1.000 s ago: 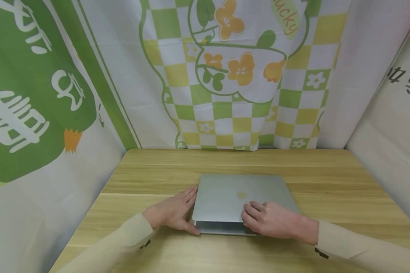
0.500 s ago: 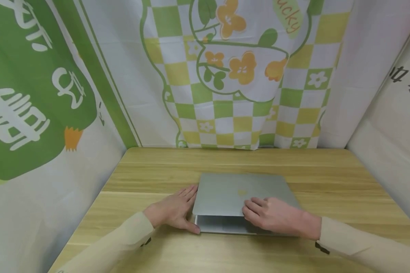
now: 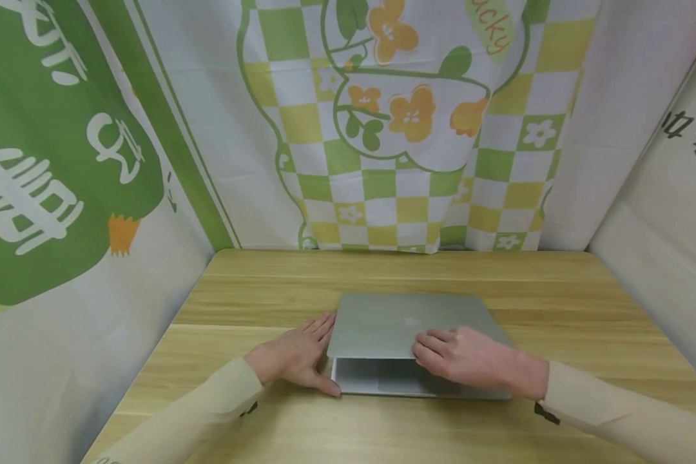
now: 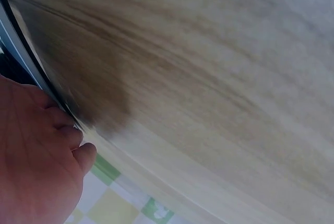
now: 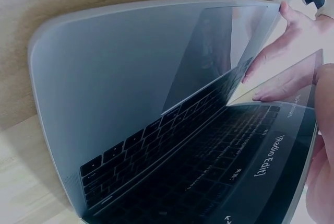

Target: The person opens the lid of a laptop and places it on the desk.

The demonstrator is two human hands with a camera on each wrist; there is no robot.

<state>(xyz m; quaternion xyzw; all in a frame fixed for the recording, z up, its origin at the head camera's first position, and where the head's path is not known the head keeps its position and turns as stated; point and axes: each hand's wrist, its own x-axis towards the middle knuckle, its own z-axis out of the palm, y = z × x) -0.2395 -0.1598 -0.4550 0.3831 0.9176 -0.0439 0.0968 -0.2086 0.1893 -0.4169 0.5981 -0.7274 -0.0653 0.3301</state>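
Note:
A silver laptop lies on the wooden table, its lid raised at a low angle from the base. My right hand grips the lid's front edge right of the middle, fingers curled over the top and thumb hidden in the head view. Along the base's left side rests my left hand, fingers extended and thumb at the front left corner. Below the lid, the right wrist view shows the palm rest, black keys and a lit screen with text. The left wrist view has my left hand touching the laptop's edge.
Bare wood of the table surrounds the laptop. Behind it hangs a checked green and yellow curtain. Printed cloth walls stand close on the left and right.
The lid's front edge has risen with my right hand, widening the gap over the base. My left hand stays in place at the left edge.

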